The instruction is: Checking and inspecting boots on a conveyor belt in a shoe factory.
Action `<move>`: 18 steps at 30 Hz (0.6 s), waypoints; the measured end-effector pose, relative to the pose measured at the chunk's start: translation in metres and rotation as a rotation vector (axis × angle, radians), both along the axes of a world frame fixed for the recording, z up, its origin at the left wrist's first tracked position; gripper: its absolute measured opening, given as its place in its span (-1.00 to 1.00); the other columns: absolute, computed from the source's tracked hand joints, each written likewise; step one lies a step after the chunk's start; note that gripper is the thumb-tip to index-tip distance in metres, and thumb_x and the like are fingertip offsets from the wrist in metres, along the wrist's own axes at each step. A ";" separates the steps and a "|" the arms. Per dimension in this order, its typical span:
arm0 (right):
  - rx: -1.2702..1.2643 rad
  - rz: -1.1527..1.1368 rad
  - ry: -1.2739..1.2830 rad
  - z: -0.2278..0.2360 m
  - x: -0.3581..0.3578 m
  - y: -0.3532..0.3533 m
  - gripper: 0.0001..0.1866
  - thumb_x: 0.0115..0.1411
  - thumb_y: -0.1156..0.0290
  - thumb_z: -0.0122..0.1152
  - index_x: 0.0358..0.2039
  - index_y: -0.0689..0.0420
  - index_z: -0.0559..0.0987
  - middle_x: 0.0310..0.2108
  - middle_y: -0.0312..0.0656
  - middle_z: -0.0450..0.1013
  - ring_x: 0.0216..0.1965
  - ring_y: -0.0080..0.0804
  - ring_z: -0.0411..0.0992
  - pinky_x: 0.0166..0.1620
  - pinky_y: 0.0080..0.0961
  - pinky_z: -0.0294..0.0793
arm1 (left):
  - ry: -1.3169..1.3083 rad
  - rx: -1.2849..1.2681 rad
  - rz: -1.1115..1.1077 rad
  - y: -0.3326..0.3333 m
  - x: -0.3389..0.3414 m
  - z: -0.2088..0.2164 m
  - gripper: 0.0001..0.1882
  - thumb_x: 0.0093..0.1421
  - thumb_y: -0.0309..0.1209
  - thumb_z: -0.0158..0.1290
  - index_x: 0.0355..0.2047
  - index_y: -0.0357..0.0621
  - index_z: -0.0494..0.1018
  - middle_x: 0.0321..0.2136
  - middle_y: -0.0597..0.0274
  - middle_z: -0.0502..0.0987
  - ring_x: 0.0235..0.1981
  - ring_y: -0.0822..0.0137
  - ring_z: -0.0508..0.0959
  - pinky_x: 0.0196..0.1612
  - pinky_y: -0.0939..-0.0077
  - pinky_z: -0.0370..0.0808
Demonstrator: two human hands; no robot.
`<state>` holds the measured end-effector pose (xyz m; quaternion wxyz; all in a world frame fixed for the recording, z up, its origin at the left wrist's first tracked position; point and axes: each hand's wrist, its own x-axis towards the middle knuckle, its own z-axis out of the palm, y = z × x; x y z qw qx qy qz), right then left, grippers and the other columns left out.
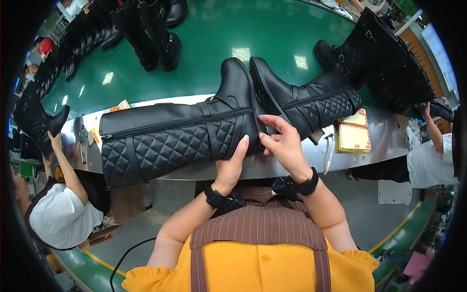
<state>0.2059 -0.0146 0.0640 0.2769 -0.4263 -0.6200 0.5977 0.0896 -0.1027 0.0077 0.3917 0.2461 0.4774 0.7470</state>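
Note:
A tall black quilted boot (170, 141) lies on its side across the metal ledge (272, 168), shaft to the left and sole to the right. My left hand (232, 165) presses against its heel from below, fingers up along the leather. My right hand (282, 141) pinches the back edge of the sole, fingers curled on it. A second black quilted boot (306, 102) lies just right of the first, sole toward it.
A green conveyor belt (214, 44) carries several black boots at the back left (146, 34) and right (384, 58). A stack of yellow labels (353, 136) lies on the ledge. Other people work at left (63, 209) and right (428, 160).

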 end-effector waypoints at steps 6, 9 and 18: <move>0.109 0.024 -0.054 0.004 0.006 -0.011 -0.52 0.09 0.61 0.17 0.07 0.30 0.43 0.03 0.02 0.42 -0.60 -0.69 0.45 -0.50 -0.73 0.43 | -0.014 -0.025 -0.051 -0.001 -0.002 0.000 -0.77 0.25 -0.45 0.09 -0.10 -0.26 0.51 -0.20 0.31 0.57 -0.21 0.51 0.52 -0.09 0.57 0.47; 0.118 -0.002 -0.085 0.002 0.001 -0.008 -0.54 0.11 0.59 0.19 0.06 0.30 0.43 0.02 0.04 0.42 -0.59 -0.67 0.47 -0.49 -0.73 0.43 | 0.005 -0.002 -0.024 -0.001 -0.002 -0.001 -0.78 0.26 -0.45 0.09 -0.11 -0.26 0.52 -0.22 0.31 0.57 -0.23 0.52 0.52 -0.11 0.58 0.47; 0.063 0.011 0.020 -0.003 0.005 -0.007 -0.51 0.08 0.56 0.20 0.08 0.23 0.41 -0.03 0.09 0.46 -0.56 -0.55 0.55 -0.47 -0.68 0.46 | -0.001 -0.010 -0.018 0.000 -0.001 -0.002 -0.77 0.24 -0.42 0.12 -0.12 -0.26 0.52 -0.23 0.31 0.57 -0.26 0.52 0.52 -0.14 0.58 0.47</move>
